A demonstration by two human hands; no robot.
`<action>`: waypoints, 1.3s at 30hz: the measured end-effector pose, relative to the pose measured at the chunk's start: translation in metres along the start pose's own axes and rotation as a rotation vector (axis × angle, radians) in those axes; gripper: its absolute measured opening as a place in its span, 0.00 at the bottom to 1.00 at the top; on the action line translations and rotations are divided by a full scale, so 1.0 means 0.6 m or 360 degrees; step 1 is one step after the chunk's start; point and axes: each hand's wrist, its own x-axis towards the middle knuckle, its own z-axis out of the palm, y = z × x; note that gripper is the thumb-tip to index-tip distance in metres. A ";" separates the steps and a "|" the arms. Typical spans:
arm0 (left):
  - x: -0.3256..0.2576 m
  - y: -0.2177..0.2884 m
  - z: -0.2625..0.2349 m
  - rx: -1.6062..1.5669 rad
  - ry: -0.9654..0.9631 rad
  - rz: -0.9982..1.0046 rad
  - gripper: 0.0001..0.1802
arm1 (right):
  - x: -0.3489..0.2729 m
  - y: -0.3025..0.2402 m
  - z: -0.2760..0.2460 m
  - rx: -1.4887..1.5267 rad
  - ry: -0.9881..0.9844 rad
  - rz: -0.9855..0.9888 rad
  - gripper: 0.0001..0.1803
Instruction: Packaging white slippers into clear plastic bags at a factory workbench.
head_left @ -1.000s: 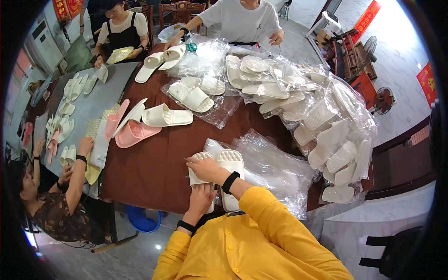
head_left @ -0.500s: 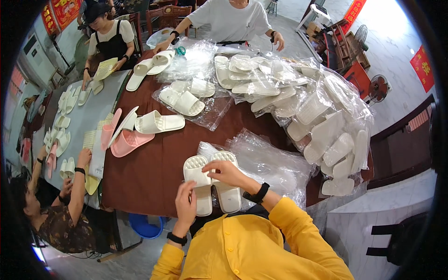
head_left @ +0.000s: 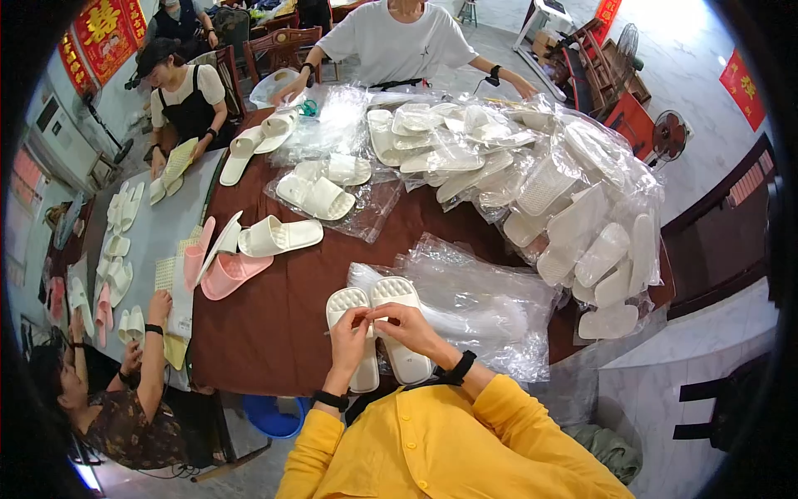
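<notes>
While your left hand (head_left: 350, 329) & right hand (head_left: 406, 323) meet, fingertips pinch two white rubber slippers (head_left: 376, 333) together, near edge of brown tabletop (head_left: 274, 324), beside clear plastic bags (head_left: 482, 308).

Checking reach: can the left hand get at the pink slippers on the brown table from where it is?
Probably yes: the pink slippers lie forward-left of the left hand with bare brown table between.

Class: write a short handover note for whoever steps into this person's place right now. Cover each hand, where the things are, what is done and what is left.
Left hand and right hand: fingers meet over a pair of white slippers, soles up, side by side on the brown table.
Clear bags lie just right of the pair.
Done: bagged slippers piled at far right.
Left: this pair is unbagged; a pink pair and white slipper lie loose.
</notes>
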 end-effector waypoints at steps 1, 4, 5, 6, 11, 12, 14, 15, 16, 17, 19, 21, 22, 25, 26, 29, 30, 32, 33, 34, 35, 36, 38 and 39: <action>0.002 -0.006 0.000 -0.0037 0.0076 -0.0040 0.10 | -0.001 -0.012 0.001 -0.0050 -0.0017 -0.0026 0.12; 0.003 -0.010 -0.004 -0.0067 0.0175 -0.0061 0.08 | -0.003 -0.020 -0.004 -0.0014 -0.0012 -0.0111 0.15; 0.006 -0.010 -0.005 -0.0057 0.0202 -0.0033 0.07 | -0.004 -0.020 -0.007 0.0073 0.0011 -0.0180 0.17; 0.011 -0.011 -0.005 -0.0088 0.0233 -0.0041 0.05 | 0.000 -0.018 -0.011 0.0221 -0.0006 -0.0181 0.19; 0.010 0.017 -0.009 0.0012 0.0247 0.0034 0.05 | -0.003 -0.032 -0.018 0.0470 0.0024 -0.0185 0.13; 0.010 0.018 -0.008 0.0063 0.0250 0.0071 0.05 | -0.005 -0.034 -0.019 0.0476 0.0048 -0.0166 0.12; 0.008 0.024 -0.009 0.0121 0.0253 0.0111 0.05 | -0.007 -0.035 -0.019 0.0451 0.0072 -0.0166 0.10; 0.006 0.027 -0.010 0.0180 0.0259 0.0152 0.04 | -0.009 -0.036 -0.017 0.0428 0.0092 -0.0168 0.09; 0.005 0.029 -0.010 0.0180 0.0261 0.0149 0.04 | -0.011 -0.038 -0.015 0.0427 0.0089 -0.0166 0.09; 0.003 0.031 -0.009 0.0107 0.0248 0.0147 0.05 | -0.013 -0.041 -0.013 0.0454 0.0137 -0.0138 0.08; 0.000 0.038 -0.009 0.0034 0.0241 0.0143 0.05 | -0.014 -0.042 -0.011 0.0479 0.0178 -0.0110 0.07; -0.003 0.047 -0.010 0.0003 0.0215 0.0139 0.05 | -0.015 -0.039 -0.011 0.0272 0.0271 -0.0131 0.07; -0.004 0.052 -0.009 0.0000 0.0217 0.0137 0.05 | -0.015 -0.035 -0.012 0.0269 0.0269 -0.0129 0.07; -0.008 0.061 -0.007 0.0046 0.0198 0.0191 0.05 | -0.013 -0.028 -0.012 0.0283 0.0312 -0.0128 0.07; -0.010 0.061 -0.005 0.0032 0.0172 0.0223 0.05 | -0.014 -0.027 -0.012 0.0284 0.0319 -0.0132 0.07; -0.013 0.065 -0.002 0.0027 0.0156 0.0265 0.05 | -0.014 -0.031 -0.012 0.0203 0.0329 -0.0176 0.07; -0.013 0.065 -0.001 0.0034 0.0156 0.0280 0.06 | -0.014 -0.033 -0.012 0.0119 0.0340 -0.0217 0.07; -0.013 0.063 0.001 0.0040 0.0170 0.0277 0.06 | -0.015 -0.037 -0.012 0.0064 0.0343 -0.0215 0.07; -0.013 0.064 0.001 0.0048 0.0180 0.0278 0.06 | -0.016 -0.039 -0.012 0.0011 0.0350 -0.0215 0.07; -0.013 0.064 0.002 0.0047 0.0180 0.0278 0.06 | -0.016 -0.040 -0.012 0.0009 0.0350 -0.0215 0.07; -0.012 0.065 0.002 0.0055 0.0178 0.0284 0.06 | -0.017 -0.040 -0.011 0.0016 0.0354 -0.0219 0.07; -0.012 0.065 0.001 0.0063 0.0176 0.0291 0.06 | -0.017 -0.040 -0.010 0.0023 0.0358 -0.0224 0.07; -0.011 0.063 0.001 0.0075 0.0155 0.0306 0.06 | -0.017 -0.039 -0.011 0.0020 0.0353 -0.0226 0.07; -0.011 0.062 0.000 0.0088 0.0135 0.0321 0.06 | -0.016 -0.039 -0.011 0.0018 0.0347 -0.0227 0.07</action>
